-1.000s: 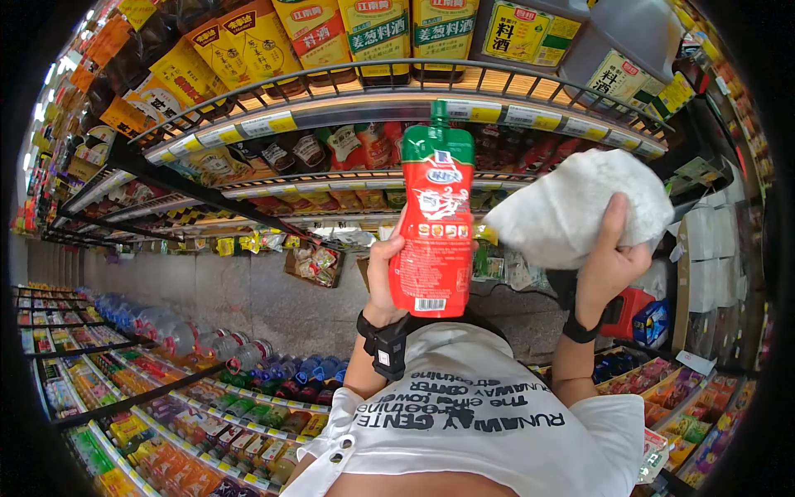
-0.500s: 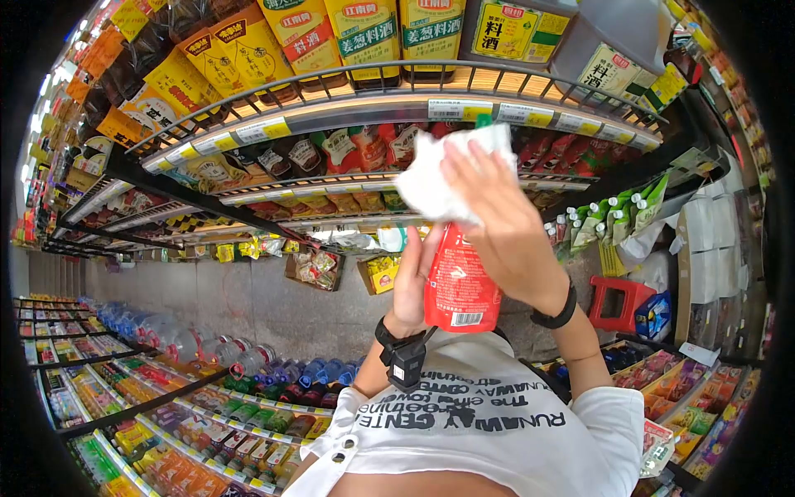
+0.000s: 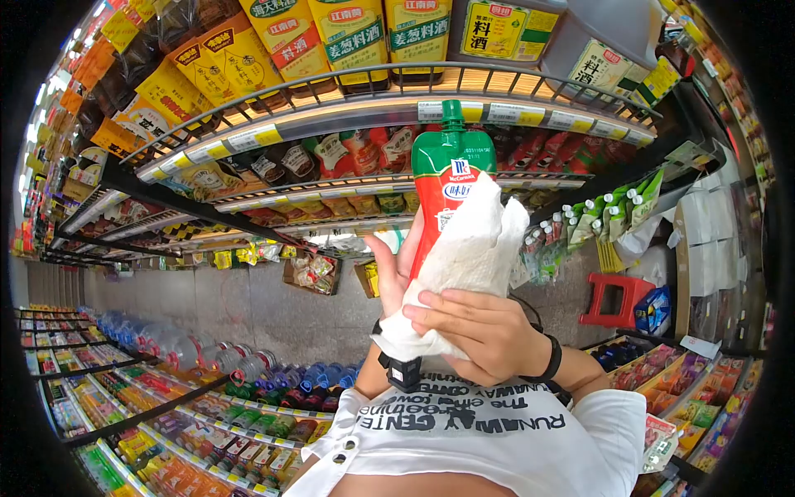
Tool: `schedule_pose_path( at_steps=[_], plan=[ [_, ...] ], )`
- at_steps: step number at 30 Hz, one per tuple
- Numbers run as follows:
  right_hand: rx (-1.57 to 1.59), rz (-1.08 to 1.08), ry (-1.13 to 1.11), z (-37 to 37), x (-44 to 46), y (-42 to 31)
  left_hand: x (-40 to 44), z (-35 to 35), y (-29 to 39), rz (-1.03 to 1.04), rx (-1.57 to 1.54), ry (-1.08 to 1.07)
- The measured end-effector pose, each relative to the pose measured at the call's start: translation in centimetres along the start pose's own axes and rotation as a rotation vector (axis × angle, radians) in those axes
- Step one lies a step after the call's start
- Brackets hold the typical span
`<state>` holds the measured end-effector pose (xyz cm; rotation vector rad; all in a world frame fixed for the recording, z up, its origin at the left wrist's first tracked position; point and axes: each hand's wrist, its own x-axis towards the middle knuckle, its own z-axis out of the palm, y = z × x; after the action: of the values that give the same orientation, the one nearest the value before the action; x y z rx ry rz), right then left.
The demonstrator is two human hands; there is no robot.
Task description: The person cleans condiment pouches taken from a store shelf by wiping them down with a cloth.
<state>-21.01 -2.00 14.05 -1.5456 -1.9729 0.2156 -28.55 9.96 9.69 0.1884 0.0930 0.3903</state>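
A red and green sauce pouch (image 3: 431,203) with a green screw cap stands cap-up before me, its green top at shelf level. My left hand (image 3: 393,265) supports it from behind and below; the thumb sticks out to the left and most fingers are hidden. Over the pouch's lower front lies a crumpled white paper towel (image 3: 476,248). My right hand (image 3: 480,331) presses that towel against the pouch near its bottom, fingers together and pointing left. The pouch's base is hidden beneath towel and hand.
Ahead is a wire-railed shelf (image 3: 397,74) with cooking-wine bottles (image 3: 352,37) above and packets below. An opened carton (image 3: 312,273) sits on the floor. To the right are a red stool (image 3: 614,300) and hanging green pouches (image 3: 617,211). Drink shelves (image 3: 207,431) stand lower left.
My right hand has slid the towel from the pouch's top down to its lower part. The green cap and upper label now show, and the red back print is covered.
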Motion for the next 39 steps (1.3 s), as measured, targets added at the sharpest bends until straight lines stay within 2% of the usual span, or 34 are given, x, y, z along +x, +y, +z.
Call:
schedule_pose_path(
  at_steps=[2, 4, 5, 8, 9, 10, 11, 12, 14, 17, 18, 19, 22, 25, 27, 29, 31, 33, 35, 36, 39],
  plan=[
    [0.034, -0.051, 0.006, -0.3, -0.2, 0.0, -0.1, 0.1, -0.1, 0.002, -0.021, -0.036],
    [0.117, -0.072, 0.025, -0.4, -0.9, 0.5, -0.1, 0.1, 0.2, 0.07, 0.411, -0.098],
    [0.203, -0.096, 0.042, -0.5, -1.4, 0.8, 0.0, 0.1, 0.2, 0.066, 0.411, -0.1],
    [0.55, 0.02, 0.128, -1.1, -4.1, 1.7, 0.4, -1.0, 0.2, 0.133, 0.444, -0.139],
    [0.294, 0.13, 0.305, -1.2, -6.5, 1.7, 0.4, -0.8, 0.3, 0.132, 0.444, -0.14],
    [0.248, 0.311, 0.504, -1.4, -8.2, 2.0, 0.4, -0.4, 0.4, 0.082, 0.357, -0.163],
    [0.338, 0.534, 0.817, -2.0, -9.1, 2.4, 0.3, -0.2, 0.4, 0.034, 0.271, -0.185],
    [0.503, 0.65, 1.134, -3.2, -9.1, 3.1, 0.1, -0.9, 0.1, 0.036, 0.233, -0.134],
    [0.727, 0.543, 1.493, -6.9, -6.9, 3.6, -0.1, -0.4, 0.1, 0.0, 0.149, -0.148],
    [0.539, 0.328, 1.755, -8.9, -3.0, 3.0, -0.3, -0.6, 0.1, -0.029, 0.061, -0.154],
    [0.544, 0.327, 1.755, -8.2, -2.7, 3.1, -0.3, -0.6, 0.1, -0.028, 0.049, -0.154],
    [0.159, 0.483, 1.69, -7.1, -2.7, 3.7, -0.3, -0.6, 0.1, -0.029, 0.036, -0.153],
    [-0.522, 0.344, 1.128, -3.9, -2.0, 4.9, -0.6, -1.0, -0.3, -0.005, 0.163, -0.089],
    [-0.446, 0.28, 0.705, -3.4, 1.7, 4.5, -0.8, -0.7, 0.1, -0.04, 0.007, -0.13],
    [-0.083, 0.179, 0.466, -3.6, 4.4, 3.7, -1.1, -2.8, 0.5, 0.026, 0.036, -0.116],
    [-0.066, 0.216, 0.396, -2.6, 3.8, 3.5, -1.1, -4.0, 0.8, 0.098, 0.064, -0.101],
    [-0.062, 0.162, 0.345, -1.2, 2.6, 3.6, -0.7, -3.9, 1.2, 0.119, -0.057, -0.234],
    [-0.056, 0.111, 0.295, -0.5, 1.5, 3.2, -1.0, -4.6, 1.2, 0.186, -0.001, -0.171],
    [-0.056, 0.085, 0.189, -0.2, 0.8, 2.5, -1.2, -5.0, 1.2, 0.187, -0.06, -0.24],
    [-0.063, 0.085, 0.187, -0.2, 0.5, 2.3, -1.0, -5.2, 1.6, 0.099, -0.13, -0.24],
    [-0.091, 0.06, 0.133, -0.4, -0.4, 2.1, -0.6, -4.1, 1.5, 0.052, -0.11, -0.18]
  ],
)
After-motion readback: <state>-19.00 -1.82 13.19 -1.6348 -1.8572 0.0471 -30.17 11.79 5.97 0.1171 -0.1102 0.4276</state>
